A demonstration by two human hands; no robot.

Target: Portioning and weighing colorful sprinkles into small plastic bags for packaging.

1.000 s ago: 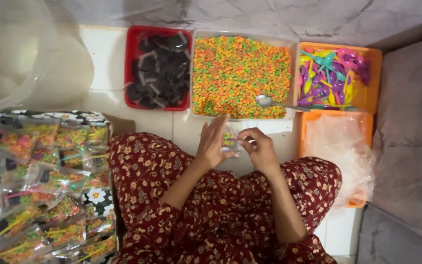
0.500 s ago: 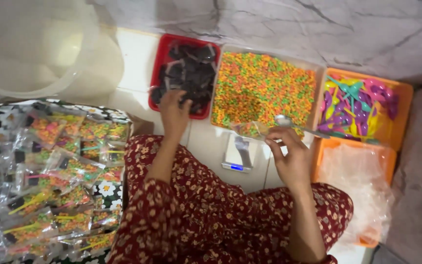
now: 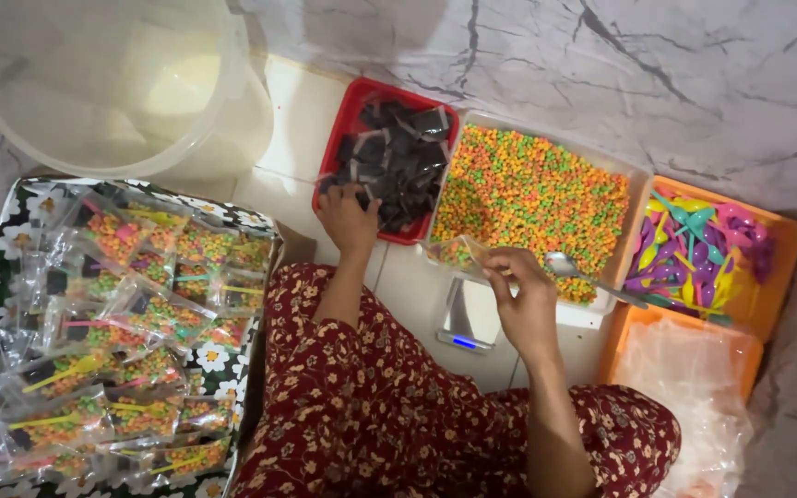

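Note:
My left hand (image 3: 347, 218) reaches into the red tray (image 3: 336, 138) and its fingers close on a small dark packet (image 3: 362, 195) among several dark packets. My right hand (image 3: 520, 297) holds a small clear plastic bag (image 3: 458, 251) with a little colourful cereal in it, at the near edge of the clear tub (image 3: 635, 175) full of orange, green and yellow cereal (image 3: 532, 189). A metal spoon (image 3: 572, 271) lies in that tub just right of my right hand. A small digital scale (image 3: 469, 317) sits on the floor below the bag.
An orange tray (image 3: 780, 242) of coloured plastic spoons is at the right, with an orange tray of empty clear bags (image 3: 688, 387) below it. A flowered box (image 3: 20, 194) of several filled bags is at the left, a large clear bucket (image 3: 94, 83) above it. My patterned lap fills the bottom.
My left hand left the bag and went up into the red tray of dark packets. My right hand kept the clear bag and shifted right towards the cereal tub. The view swung left.

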